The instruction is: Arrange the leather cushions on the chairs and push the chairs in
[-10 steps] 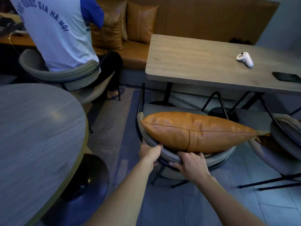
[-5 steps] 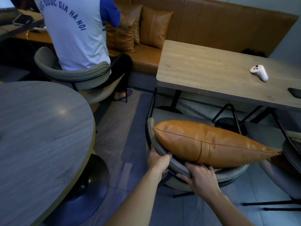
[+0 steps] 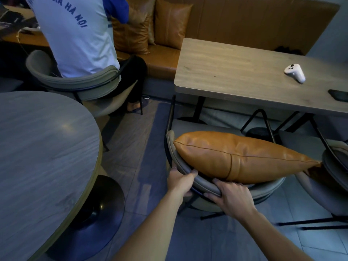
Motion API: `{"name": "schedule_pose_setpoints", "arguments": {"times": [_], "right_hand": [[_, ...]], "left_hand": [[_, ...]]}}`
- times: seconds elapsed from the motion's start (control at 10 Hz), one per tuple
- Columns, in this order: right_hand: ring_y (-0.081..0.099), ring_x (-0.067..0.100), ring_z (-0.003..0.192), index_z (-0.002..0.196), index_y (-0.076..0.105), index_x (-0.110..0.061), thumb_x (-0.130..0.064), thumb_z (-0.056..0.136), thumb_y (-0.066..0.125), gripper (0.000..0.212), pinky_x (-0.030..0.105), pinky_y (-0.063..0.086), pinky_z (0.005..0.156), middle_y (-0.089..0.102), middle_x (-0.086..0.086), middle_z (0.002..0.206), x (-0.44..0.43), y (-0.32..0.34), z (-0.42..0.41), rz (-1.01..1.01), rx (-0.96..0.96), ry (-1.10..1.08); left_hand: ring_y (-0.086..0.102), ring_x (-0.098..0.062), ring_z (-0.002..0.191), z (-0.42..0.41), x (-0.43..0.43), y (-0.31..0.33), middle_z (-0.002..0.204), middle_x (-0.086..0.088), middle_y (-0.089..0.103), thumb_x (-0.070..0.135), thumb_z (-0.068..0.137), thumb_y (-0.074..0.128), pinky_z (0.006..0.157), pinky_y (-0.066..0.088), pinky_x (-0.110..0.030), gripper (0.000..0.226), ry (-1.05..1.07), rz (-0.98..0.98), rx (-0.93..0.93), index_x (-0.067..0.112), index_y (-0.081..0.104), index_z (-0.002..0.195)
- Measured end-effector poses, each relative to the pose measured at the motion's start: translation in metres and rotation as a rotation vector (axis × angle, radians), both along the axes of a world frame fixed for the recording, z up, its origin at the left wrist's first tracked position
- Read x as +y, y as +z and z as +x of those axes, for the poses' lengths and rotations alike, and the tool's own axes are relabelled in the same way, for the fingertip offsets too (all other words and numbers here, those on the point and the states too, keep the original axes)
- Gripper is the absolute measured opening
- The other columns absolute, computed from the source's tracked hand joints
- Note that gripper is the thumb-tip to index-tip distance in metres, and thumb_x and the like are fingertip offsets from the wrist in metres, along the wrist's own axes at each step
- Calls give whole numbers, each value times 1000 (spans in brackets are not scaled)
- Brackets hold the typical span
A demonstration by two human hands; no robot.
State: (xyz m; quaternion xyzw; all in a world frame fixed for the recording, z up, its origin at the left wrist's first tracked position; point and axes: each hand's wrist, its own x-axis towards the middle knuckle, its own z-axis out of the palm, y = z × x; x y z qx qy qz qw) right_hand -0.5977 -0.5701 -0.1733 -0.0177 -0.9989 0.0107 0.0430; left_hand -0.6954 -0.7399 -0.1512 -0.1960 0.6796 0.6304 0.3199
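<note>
While the tan leather cushion point(image 3: 243, 157) lies at centre frame against the grey chair point(image 3: 188, 127), hiding most of the seat, the left hand point(image 3: 179, 182) and right hand point(image 3: 232, 198) clutch the backrest rim. Beyond, the chair's front sits under the wooden table point(image 3: 235, 72) edge; open floor lies left.

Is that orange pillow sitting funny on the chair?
Yes. The orange leather cushion lies tilted along the backrest of the grey chair, and its right corner pokes out past the chair toward the next one. Both hands grip the backrest, left hand, right hand.
</note>
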Motion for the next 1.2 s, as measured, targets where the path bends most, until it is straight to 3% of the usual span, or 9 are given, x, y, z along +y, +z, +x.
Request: {"name": "schedule_pose_setpoints", "arguments": {"times": [0.2,0.7,0.9,1.0,1.1,1.2], "right_hand": [[74,23,96,111,64,-33,-74,92,52,47,35,42,69,80,-2,95,-10,14,0,-35,-145,-78],[74,26,98,109,63,-30,-72,93,52,46,36,47,75,79,-1,95,-12,15,-2,-46,-177,-95],[70,25,108,114,60,-28,-71,94,51,47,39,43,87,78,-3,107,-18,19,-2,-34,-277,-138],[64,27,120,128,57,-25,-67,97,50,52,42,40,97,73,0,122,-18,29,-8,-196,-490,-171],[62,29,123,136,58,-24,-67,96,52,59,42,44,99,69,2,126,-10,46,-12,-381,-557,-213],[63,28,120,130,68,-17,-59,99,57,53,34,46,89,68,6,125,1,84,-18,-512,-551,-213]], "left_hand": [[69,-34,97,4,-5,1,123,-9,64,33,84,80,61,64,-39,56,-28,-2,9,27,48,129],[71,-33,94,1,-5,-4,121,-8,64,34,86,78,61,63,-39,68,-36,-23,29,27,43,143],[64,-34,111,-1,-9,2,134,-9,61,54,88,68,90,56,-46,67,-254,-253,82,21,44,141],[61,-32,113,-1,-20,13,124,-7,63,61,91,54,83,50,-39,55,-508,-564,248,16,59,123],[65,-29,91,-3,-27,29,96,-7,67,43,95,50,63,42,-35,31,-706,-651,402,17,66,89],[62,-30,76,-6,-25,75,66,-3,54,21,94,48,56,36,-34,37,-869,-699,575,18,48,57]]}}
